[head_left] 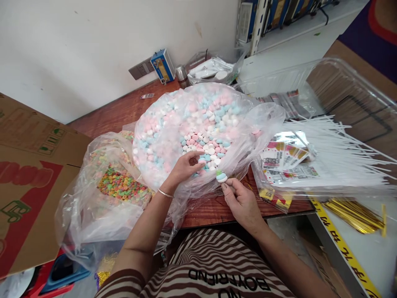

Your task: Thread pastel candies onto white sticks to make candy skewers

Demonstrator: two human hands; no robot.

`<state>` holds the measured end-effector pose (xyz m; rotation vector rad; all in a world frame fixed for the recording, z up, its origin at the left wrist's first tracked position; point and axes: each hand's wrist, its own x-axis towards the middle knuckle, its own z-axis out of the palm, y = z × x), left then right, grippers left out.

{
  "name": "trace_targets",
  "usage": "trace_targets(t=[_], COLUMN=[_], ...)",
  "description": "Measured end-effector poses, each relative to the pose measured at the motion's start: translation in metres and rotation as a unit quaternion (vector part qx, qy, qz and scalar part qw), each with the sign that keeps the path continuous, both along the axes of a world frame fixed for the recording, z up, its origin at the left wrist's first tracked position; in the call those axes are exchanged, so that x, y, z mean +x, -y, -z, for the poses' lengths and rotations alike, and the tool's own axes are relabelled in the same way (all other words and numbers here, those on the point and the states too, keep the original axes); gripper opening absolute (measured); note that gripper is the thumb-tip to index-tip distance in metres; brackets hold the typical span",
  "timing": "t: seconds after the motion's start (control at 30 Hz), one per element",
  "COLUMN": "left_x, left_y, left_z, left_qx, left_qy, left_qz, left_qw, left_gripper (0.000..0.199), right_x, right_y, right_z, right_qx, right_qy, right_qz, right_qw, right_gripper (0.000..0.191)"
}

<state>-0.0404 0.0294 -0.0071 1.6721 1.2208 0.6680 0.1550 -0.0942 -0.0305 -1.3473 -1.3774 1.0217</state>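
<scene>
A large clear plastic bag of pastel candies [211, 151], pink, white and blue, lies open in front of me. My left hand [187, 166] is over its opening, thumb and forefinger apart, right at the loose candies. In my right hand [243, 200], thumb and forefinger pinch a small stack of candies [221, 177] at the bag's near edge. White and blue pieces show in the stack, with a green one on top. Whether a stick runs through it, I cannot tell. To the left, a second bag holds small multicoloured ring candies [122, 184].
A clear plastic tray [297, 192] on the right holds white sticks [338, 153] and printed packets [285, 157]. Gold twist ties [356, 215] lie nearer me. A cardboard box [34, 178] stands at left. Behind the bags are a basket [231, 76], a metal cup [181, 76] and a blue box [163, 66].
</scene>
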Motion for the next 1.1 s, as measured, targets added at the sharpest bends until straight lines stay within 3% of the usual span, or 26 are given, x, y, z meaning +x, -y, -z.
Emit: trace_targets(t=[0.13,0.27,0.83,1.1], left_x=[-0.003,-0.006,-0.008,-0.005], left_y=[0.015,0.025,0.036,0.040], left_z=[0.001,0.007,0.003,0.002], left_qx=[-0.131,-0.144,-0.089,0.080], left_qy=[0.183,0.255,0.248,0.158], left_qz=[-0.071,-0.110,-0.093,-0.054], left_qw=[0.972,0.950,0.960,0.983], left_gripper=[0.041,0.045,0.039,0.026], right_x=[-0.004,-0.009,-0.017,-0.023], right_y=[-0.001,-0.001,0.004,0.005], right_z=[-0.014,-0.021,-0.029,-0.028], right_qx=[0.027,0.020,-0.016,-0.087], right_qy=[0.049,0.063,0.039,-0.050], right_qz=[-0.048,-0.068,-0.066,-0.059], right_qw=[0.997,0.995,0.997,0.993], right_gripper=[0.026,0.027,0.031,0.036])
